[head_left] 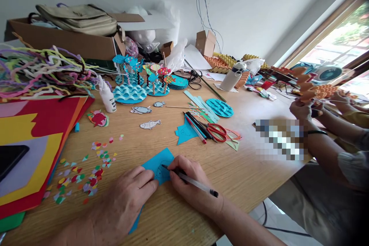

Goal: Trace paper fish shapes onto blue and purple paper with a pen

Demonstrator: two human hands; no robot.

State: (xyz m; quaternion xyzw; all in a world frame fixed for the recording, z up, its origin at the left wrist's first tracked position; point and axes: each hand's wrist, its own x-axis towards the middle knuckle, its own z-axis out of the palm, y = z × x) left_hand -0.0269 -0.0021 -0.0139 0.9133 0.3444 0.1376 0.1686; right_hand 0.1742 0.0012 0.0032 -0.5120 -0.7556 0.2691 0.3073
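Note:
A sheet of blue paper [160, 157] lies on the wooden table in front of me, carrying a thin outline that resembles a fish. My left hand [127, 192] rests on the sheet, its fingers lying on top and pressing it against the table; part of the paper is hidden beneath. In my right hand [190, 180] is a black-tipped pen [198, 185] with a clear barrel, its point touching the drawn outline. Farther off, several pens [196, 127] and red-handled scissors [216, 132] lie on a cut blue paper piece [184, 132].
Confetti-like paper bits [77, 175] and coloured sheets [43, 142] lie to the left. Behind are paper fish [150, 124], a glue bottle [107, 94], blue wavy decorations [129, 93] and pipe cleaners [43, 71]. At right, another person's hands [302, 109] hold orange folded paper.

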